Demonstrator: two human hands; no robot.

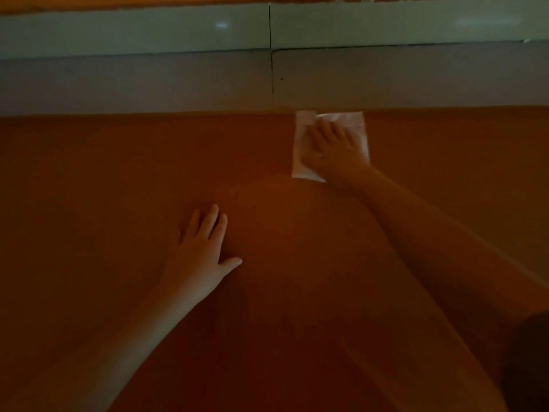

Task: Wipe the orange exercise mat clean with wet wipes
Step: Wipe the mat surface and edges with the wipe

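While the orange mat (118,179) fills nearly the whole view and lies flat against the pale floor tiles (133,81) at its far edge, I cannot tell in this dim light which parts are already clean, so I judge the wiping to be underway with most of the surface left. Pressing flat with straight fingers, the right hand (335,147) pins the white wet wipe (361,126) beneath its palm at the mat's far edge. Nearer and off to the wipe's left, the left hand (199,251) rests spread on bare mat, holding nothing.
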